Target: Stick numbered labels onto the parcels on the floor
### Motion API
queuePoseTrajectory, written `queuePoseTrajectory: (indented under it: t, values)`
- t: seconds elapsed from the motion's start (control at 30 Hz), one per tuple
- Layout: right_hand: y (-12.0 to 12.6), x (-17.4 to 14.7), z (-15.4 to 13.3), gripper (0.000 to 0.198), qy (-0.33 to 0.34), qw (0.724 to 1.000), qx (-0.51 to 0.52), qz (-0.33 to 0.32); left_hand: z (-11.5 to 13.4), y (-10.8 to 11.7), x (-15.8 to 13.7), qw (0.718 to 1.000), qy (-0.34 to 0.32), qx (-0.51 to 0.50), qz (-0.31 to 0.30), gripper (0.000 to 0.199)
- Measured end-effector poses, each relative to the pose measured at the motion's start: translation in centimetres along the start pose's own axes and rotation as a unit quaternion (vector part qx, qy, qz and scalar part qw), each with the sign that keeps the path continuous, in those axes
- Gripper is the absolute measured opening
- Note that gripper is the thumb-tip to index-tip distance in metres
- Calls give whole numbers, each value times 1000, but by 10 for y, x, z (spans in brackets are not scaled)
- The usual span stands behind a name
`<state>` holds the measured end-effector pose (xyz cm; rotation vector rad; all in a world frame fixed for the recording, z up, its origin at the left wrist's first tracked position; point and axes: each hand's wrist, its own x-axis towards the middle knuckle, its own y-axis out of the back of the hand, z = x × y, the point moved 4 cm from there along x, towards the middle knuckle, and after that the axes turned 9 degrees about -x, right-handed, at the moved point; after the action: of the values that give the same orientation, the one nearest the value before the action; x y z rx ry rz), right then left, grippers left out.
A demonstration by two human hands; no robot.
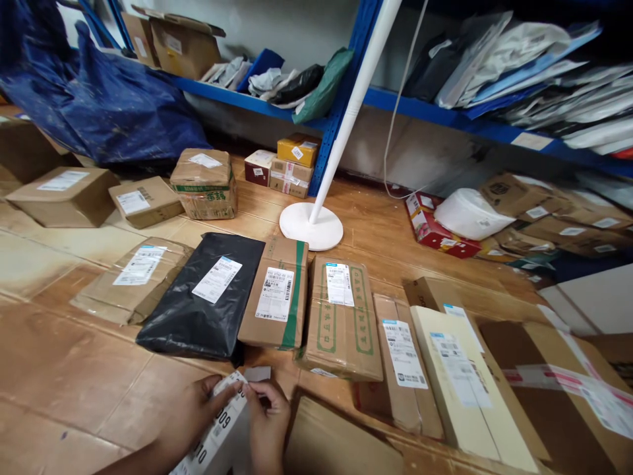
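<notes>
Number strip (223, 420) held between both hands, at the lower edge of the view, above the floor (93, 389). Left hand (198, 404): thumb and fingers pinched on the strip's upper end. Right hand (268, 409): fingertips pinched at the same end, beside the left thumb. Bold black "009" legible on the strip; nearer the wrist, a number ending "10"; another number partly covered by fingers.

Parcels in a row beyond the hands, shipping labels face up. Black bag (198, 323): white label, blue top edge, small print unreadable. Next, touching or nearly so, green-taped carton (271, 331): label with barcode, lettering too fine to trust. Then a larger carton (343, 333), green Chinese characters inside rounded frames. Cream box (465, 389) farther right: blue-headed label, text blurred.
</notes>
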<state>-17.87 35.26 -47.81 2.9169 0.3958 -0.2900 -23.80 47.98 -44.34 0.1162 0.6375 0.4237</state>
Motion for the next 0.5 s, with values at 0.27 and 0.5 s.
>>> queuePoseTrajectory:
  t: [0.27,0.5]
  values:
    - [5,31,35,46,-111,959,113,235,-28,22,-16,995,-6,97,-11,51]
    - [-2,47,38,55,-133,955,142,225,-32,30,-17,997,-70,-18,-8,51]
